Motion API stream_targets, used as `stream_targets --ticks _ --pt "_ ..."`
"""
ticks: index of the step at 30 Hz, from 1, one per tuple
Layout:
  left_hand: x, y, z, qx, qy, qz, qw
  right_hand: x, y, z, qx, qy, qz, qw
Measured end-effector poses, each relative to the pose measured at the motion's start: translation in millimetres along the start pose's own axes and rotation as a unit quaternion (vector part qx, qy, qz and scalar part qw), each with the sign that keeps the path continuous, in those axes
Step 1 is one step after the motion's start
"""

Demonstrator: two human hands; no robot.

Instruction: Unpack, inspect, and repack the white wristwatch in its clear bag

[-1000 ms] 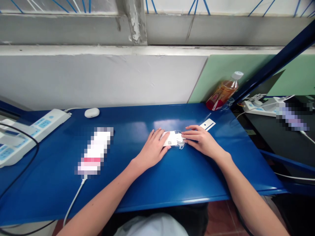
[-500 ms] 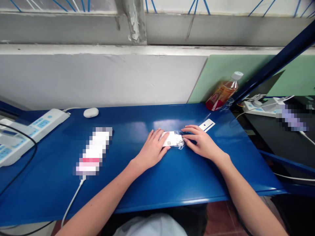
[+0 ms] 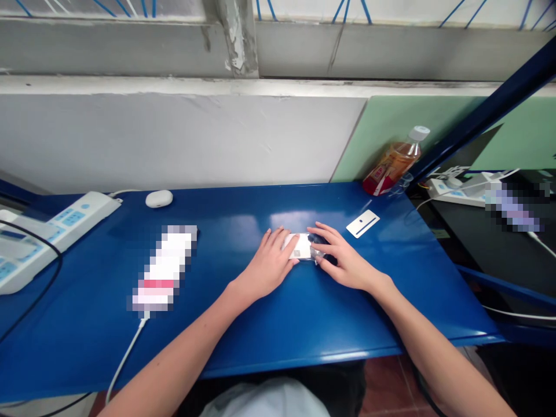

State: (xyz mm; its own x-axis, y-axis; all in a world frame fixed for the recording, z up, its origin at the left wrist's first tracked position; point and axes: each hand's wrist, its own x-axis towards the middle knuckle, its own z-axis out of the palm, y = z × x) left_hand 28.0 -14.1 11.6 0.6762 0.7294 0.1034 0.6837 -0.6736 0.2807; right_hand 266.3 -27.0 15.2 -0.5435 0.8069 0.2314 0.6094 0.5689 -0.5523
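A small clear plastic bag (image 3: 315, 248) with a white card (image 3: 303, 246) inside lies on the blue table, between my two hands. My left hand (image 3: 271, 258) grips its left end, fingers along the far edge and thumb side on the near edge. Over the bag's right end are the fingers of my right hand (image 3: 343, 255), curved, with the thumb at the near edge; they partly cover what is in there. Right of the hands, a white card with a dark slot (image 3: 363, 224) rests flat on the table.
A phone (image 3: 167, 266) on a white cable lies at left. Behind it is a white earbud case (image 3: 158, 198), and a power strip (image 3: 65, 231) runs along the far left. A tea bottle (image 3: 393, 165) leans at the back right corner, beside a blue metal post (image 3: 482, 116).
My right hand has moved left over the bag's right end, uncovering the slotted white card. Its fingers now hide the small whitish piece seen at that end. My left hand has stayed put.
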Motion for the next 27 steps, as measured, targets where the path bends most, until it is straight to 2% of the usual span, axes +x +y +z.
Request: stream_targets --ticks 4,11,14,20,27 --pt "-2.7 1.7 -2.0 0.028 -0.021 0.015 0.999 0.0 3.6 -1.3 0.015 0.013 0.018 1.0" --pt "-2.7 6.9 -3.3 0.052 -0.045 0.001 0.998 1.1 10.1 -9.2 -0.056 0.1 0.078 0.99" --pt "-2.3 6.5 -2.2 0.039 -0.039 -0.001 0.998 0.9 11.6 -10.0 -0.049 0.084 0.091 0.991" --pt "-3.1 4.7 0.0 0.028 -0.025 0.001 0.999 2.2 4.9 -7.2 0.026 0.074 0.057 0.995" --pt "-3.3 5.8 -0.6 0.028 -0.025 -0.001 0.999 2.9 -6.1 -2.4 -0.015 0.045 0.011 0.999"
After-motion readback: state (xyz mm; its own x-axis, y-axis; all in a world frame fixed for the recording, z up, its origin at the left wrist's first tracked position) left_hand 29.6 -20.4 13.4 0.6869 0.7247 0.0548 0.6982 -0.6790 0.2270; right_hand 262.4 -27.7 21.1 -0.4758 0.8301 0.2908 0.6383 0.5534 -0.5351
